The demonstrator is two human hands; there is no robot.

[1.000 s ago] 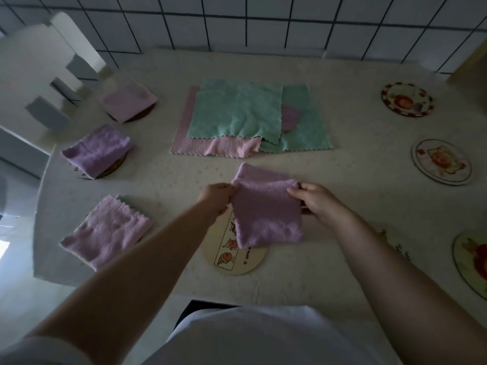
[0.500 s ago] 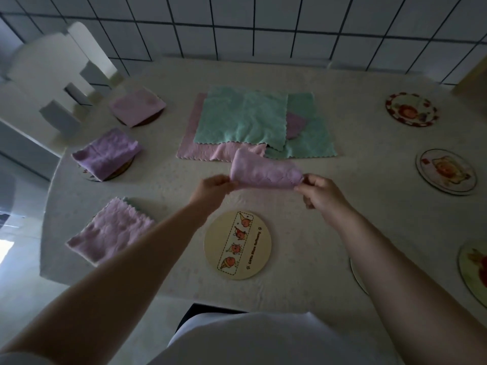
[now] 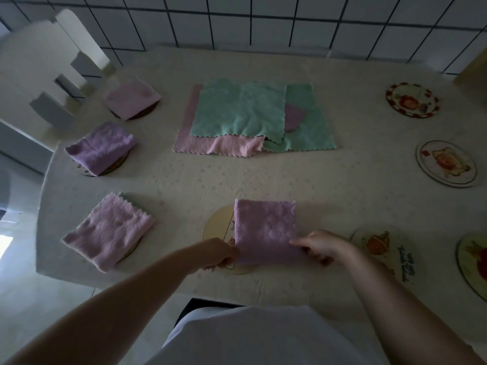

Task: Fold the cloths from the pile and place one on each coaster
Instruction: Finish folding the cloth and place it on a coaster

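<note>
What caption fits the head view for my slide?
Both hands, left hand and right hand, lay a folded purple cloth on the near coaster.

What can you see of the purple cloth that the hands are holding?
The purple cloth is folded into a rough square of soft, quilted-looking fabric. It lies flat over the right part of a round cream coaster near the table's front edge. The left hand pinches its near left corner, the right hand its near right corner.

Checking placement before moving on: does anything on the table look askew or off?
The folded purple cloth held by the left hand and right hand sits off-centre: the coaster under it shows only on its left side. Nothing looks spilled or damaged.
</note>
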